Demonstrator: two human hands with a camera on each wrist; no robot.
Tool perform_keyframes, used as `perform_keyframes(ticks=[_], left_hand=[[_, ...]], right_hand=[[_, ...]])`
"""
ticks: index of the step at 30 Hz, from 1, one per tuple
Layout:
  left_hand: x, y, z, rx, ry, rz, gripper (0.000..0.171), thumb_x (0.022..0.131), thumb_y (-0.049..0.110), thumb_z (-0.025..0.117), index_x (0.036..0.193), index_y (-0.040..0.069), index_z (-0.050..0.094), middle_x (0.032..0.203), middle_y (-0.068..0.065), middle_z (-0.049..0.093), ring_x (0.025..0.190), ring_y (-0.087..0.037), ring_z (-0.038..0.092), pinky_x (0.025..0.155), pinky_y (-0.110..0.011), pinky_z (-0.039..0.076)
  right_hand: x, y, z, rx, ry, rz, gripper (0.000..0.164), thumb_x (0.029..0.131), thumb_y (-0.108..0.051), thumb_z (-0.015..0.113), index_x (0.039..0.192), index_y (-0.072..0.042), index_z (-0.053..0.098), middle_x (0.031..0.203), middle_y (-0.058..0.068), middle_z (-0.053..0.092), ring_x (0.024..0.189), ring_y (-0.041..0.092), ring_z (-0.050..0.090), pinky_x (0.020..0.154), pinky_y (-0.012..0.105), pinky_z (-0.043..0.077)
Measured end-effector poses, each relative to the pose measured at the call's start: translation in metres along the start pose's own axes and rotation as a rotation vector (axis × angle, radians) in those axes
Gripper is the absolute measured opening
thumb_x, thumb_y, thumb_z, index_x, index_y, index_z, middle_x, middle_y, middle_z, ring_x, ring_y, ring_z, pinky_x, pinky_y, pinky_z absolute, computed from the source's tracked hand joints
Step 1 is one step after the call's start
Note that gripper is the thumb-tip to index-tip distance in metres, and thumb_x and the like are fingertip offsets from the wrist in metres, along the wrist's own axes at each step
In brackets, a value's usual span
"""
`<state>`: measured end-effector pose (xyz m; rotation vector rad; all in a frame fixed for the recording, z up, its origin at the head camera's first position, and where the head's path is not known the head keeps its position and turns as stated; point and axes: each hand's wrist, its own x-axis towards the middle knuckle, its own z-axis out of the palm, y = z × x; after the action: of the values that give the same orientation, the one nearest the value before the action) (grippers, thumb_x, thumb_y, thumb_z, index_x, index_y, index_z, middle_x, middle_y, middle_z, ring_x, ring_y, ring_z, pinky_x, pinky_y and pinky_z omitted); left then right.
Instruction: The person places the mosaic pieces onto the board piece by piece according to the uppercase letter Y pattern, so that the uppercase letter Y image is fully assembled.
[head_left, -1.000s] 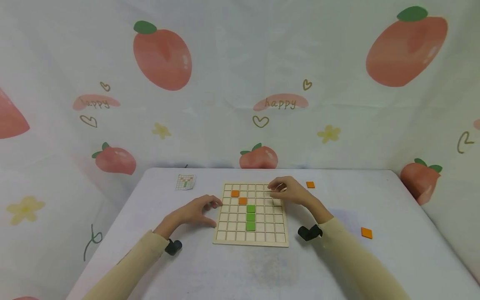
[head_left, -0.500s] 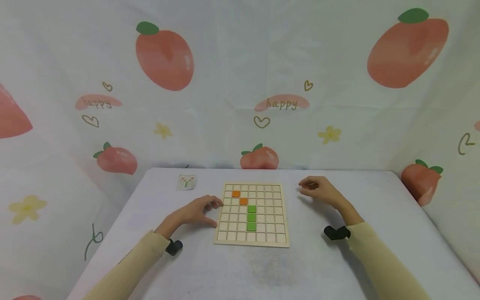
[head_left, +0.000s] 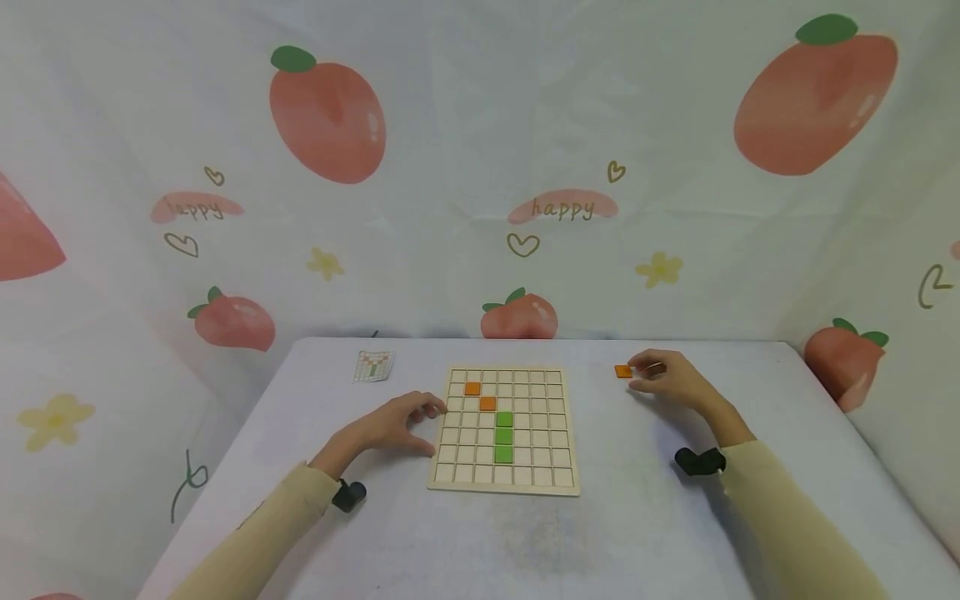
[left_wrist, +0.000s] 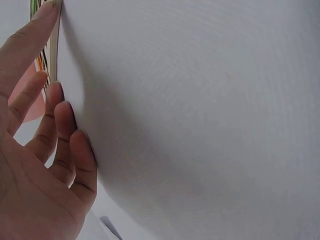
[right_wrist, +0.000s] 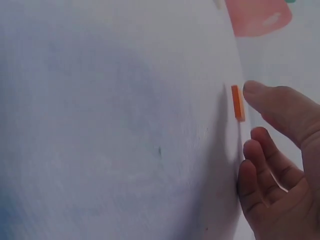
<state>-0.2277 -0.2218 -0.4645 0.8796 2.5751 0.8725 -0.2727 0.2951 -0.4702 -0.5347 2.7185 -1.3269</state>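
Observation:
In the head view a square wooden grid board lies flat mid-table, holding several coloured tiles. Two orange tiles step diagonally down to a column of green tiles. My left hand rests at the board's left edge, thumb and fingers spread; the left wrist view shows thumb and fingertips along the board's side. Right of the board, a loose orange tile lies on the table. The fingertips of my right hand are right at its right edge, thumb and fingers apart, the thumb close beside it.
A small paper card with a printed grid pattern lies at the table's back left. Behind the white table hangs a curtain printed with peaches. My right sleeve spans the table's right side.
My right hand has moved right from over the board's upper right corner to beside the loose orange tile. A second loose orange tile is now hidden by my right arm. The left hand stays put.

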Motion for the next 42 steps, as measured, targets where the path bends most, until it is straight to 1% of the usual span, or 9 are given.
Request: perform_keyframes(ticks=[2, 3, 9, 13, 18, 24, 28, 37, 42], left_hand=[[0.0, 0.0, 0.0, -0.001, 0.0, 0.001, 0.064, 0.08, 0.026, 0.09, 0.133, 0.009, 0.059, 0.117, 0.0, 0.058, 0.105, -0.021, 0.053, 0.094, -0.042, 0.045], [0.0, 0.001, 0.0, -0.001, 0.0, 0.002, 0.064, 0.08, 0.026, 0.09, 0.133, 0.009, 0.059, 0.117, 0.0, 0.058, 0.105, -0.021, 0.053, 0.094, -0.042, 0.046], [0.001, 0.001, 0.0, 0.005, 0.001, 0.002, 0.064, 0.08, 0.026, 0.09, 0.133, 0.008, 0.059, 0.116, 0.0, 0.059, 0.105, -0.021, 0.053, 0.094, -0.042, 0.046], [0.001, 0.001, 0.0, 0.007, 0.002, -0.004, 0.065, 0.079, 0.026, 0.09, 0.133, 0.009, 0.059, 0.116, 0.001, 0.059, 0.104, -0.021, 0.053, 0.094, -0.042, 0.046], [0.001, -0.001, 0.001, 0.009, 0.001, 0.002, 0.065, 0.079, 0.027, 0.09, 0.133, 0.009, 0.058, 0.116, 0.001, 0.058, 0.105, -0.021, 0.053, 0.094, -0.042, 0.046], [0.001, -0.001, 0.001, 0.009, 0.003, 0.007, 0.065, 0.079, 0.027, 0.09, 0.133, 0.008, 0.058, 0.116, 0.001, 0.058, 0.104, -0.021, 0.053, 0.093, -0.041, 0.046], [0.001, 0.0, 0.001, 0.011, 0.008, 0.006, 0.064, 0.079, 0.026, 0.09, 0.132, 0.008, 0.058, 0.116, 0.0, 0.058, 0.104, -0.021, 0.053, 0.093, -0.041, 0.046], [0.0, 0.001, 0.0, 0.023, 0.011, 0.009, 0.064, 0.079, 0.026, 0.09, 0.132, 0.009, 0.059, 0.115, 0.001, 0.058, 0.103, -0.02, 0.053, 0.093, -0.041, 0.046], [0.0, 0.002, 0.0, 0.026, 0.009, -0.002, 0.064, 0.079, 0.025, 0.09, 0.132, 0.009, 0.059, 0.115, 0.001, 0.058, 0.103, -0.021, 0.053, 0.093, -0.042, 0.046]], right_hand=[[0.001, 0.003, -0.003, -0.013, -0.008, 0.001, 0.042, 0.087, -0.01, 0.082, 0.121, 0.008, 0.065, 0.118, 0.022, 0.065, 0.108, 0.041, 0.06, 0.096, 0.052, 0.047], [0.002, 0.004, -0.003, -0.018, -0.01, 0.001, 0.044, 0.086, -0.011, 0.083, 0.122, 0.008, 0.064, 0.119, 0.023, 0.064, 0.109, 0.042, 0.059, 0.096, 0.054, 0.046], [0.009, 0.006, -0.003, -0.054, -0.006, -0.01, 0.051, 0.083, -0.013, 0.087, 0.123, 0.008, 0.064, 0.118, 0.023, 0.064, 0.109, 0.042, 0.058, 0.096, 0.056, 0.045], [0.015, 0.008, 0.001, -0.09, -0.005, -0.003, 0.05, 0.082, -0.013, 0.088, 0.121, 0.008, 0.065, 0.114, 0.02, 0.065, 0.104, 0.038, 0.058, 0.095, 0.054, 0.045], [0.02, 0.011, 0.004, -0.126, 0.007, 0.022, 0.041, 0.083, -0.011, 0.086, 0.116, 0.006, 0.068, 0.109, 0.017, 0.066, 0.101, 0.035, 0.058, 0.092, 0.05, 0.046], [0.023, 0.008, 0.006, -0.135, 0.015, 0.032, 0.029, 0.085, -0.009, 0.083, 0.109, 0.003, 0.072, 0.104, 0.014, 0.067, 0.095, 0.032, 0.059, 0.087, 0.046, 0.048], [0.024, 0.007, 0.006, -0.143, 0.009, 0.04, 0.025, 0.086, -0.01, 0.082, 0.106, 0.001, 0.073, 0.103, 0.012, 0.068, 0.093, 0.029, 0.059, 0.083, 0.043, 0.048], [0.022, 0.006, 0.006, -0.137, 0.003, 0.055, 0.024, 0.087, -0.011, 0.081, 0.104, 0.002, 0.071, 0.098, 0.009, 0.067, 0.091, 0.028, 0.061, 0.081, 0.042, 0.049], [0.02, 0.004, 0.006, -0.119, 0.03, 0.047, 0.026, 0.087, -0.013, 0.083, 0.103, 0.003, 0.07, 0.096, 0.009, 0.067, 0.091, 0.028, 0.062, 0.082, 0.041, 0.05]])
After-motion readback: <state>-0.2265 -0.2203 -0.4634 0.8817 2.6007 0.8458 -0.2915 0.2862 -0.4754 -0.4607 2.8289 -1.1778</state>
